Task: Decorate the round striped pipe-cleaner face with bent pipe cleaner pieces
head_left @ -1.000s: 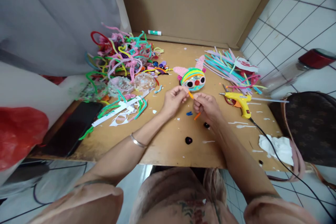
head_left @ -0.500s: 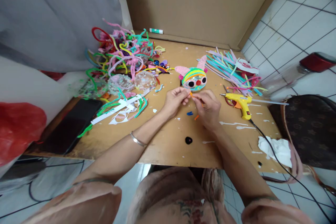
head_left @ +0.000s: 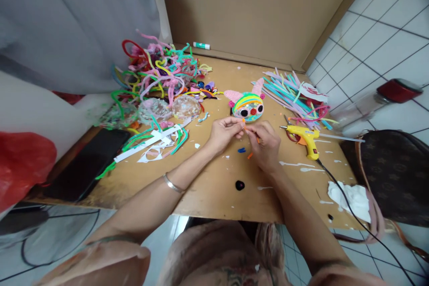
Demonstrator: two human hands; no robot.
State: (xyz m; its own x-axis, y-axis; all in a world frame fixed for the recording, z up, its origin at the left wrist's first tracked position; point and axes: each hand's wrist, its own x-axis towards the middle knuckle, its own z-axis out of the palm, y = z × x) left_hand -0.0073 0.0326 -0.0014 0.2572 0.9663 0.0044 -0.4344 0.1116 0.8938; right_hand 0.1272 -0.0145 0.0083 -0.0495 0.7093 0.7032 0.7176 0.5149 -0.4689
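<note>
Head view. The left hand [head_left: 223,133] and right hand [head_left: 268,145] meet over the middle of the wooden worktop [head_left: 214,190]. Between them is a short orange pipe-cleaner piece [head_left: 244,121]. The left thumb and forefinger are pinched together on its upper end. The right fingers are curled closed around its lower part, so most of its length is hidden. The piece is held just above the worktop, directly in front of a striped craft face [head_left: 248,106] with pink ears, black eyes and a red nose.

A blue scrap [head_left: 241,149] lies under the hands, and a black pompom [head_left: 239,185] lies nearer the front edge. A silver bracelet [head_left: 172,183] circles the left wrist.

To the right lie a yellow glue gun [head_left: 303,135] with its black cord, a fan of straight pipe cleaners [head_left: 295,96] and a crumpled white tissue [head_left: 350,195]. To the left are a tangled heap of pipe cleaners [head_left: 161,69], clear plastic domes [head_left: 170,107], white paper strips [head_left: 150,140] and a dark flat device [head_left: 83,165]. A glue stick [head_left: 201,45] lies against the back board.
</note>
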